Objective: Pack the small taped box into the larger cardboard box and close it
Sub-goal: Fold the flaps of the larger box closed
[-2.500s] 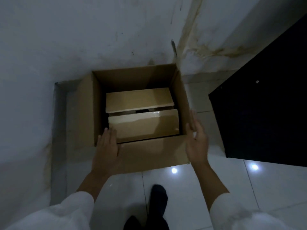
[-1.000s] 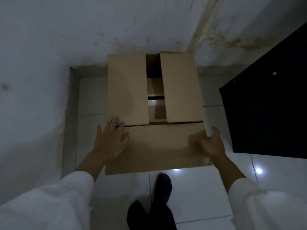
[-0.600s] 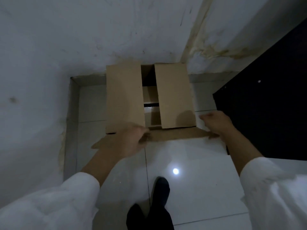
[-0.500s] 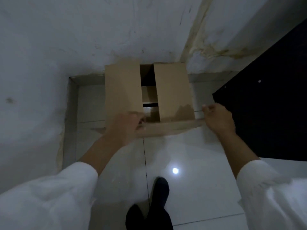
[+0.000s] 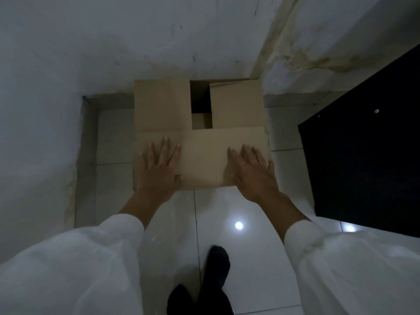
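Observation:
The larger cardboard box [image 5: 162,105] stands on the floor in a wall corner. Its left and right flaps are folded down, leaving a dark gap between them. The near flap [image 5: 204,155] lies folded flat over their near ends. A strip of the small box [image 5: 201,121] shows through the gap; the rest is hidden. My left hand [image 5: 159,164] lies flat, fingers spread, on the near flap's left part. My right hand [image 5: 252,169] lies flat on its right part. The far flap cannot be seen.
White walls [image 5: 113,42] close in behind and to the left of the box. A black cabinet or panel [image 5: 368,142] stands close on the right. Glossy white floor tiles [image 5: 238,226] lie below my hands, with my dark-socked foot [image 5: 216,260] on them.
The side flaps were folded in. My hands lifted the near flap from the box's front and laid it flat on top; now both palms rest on it.

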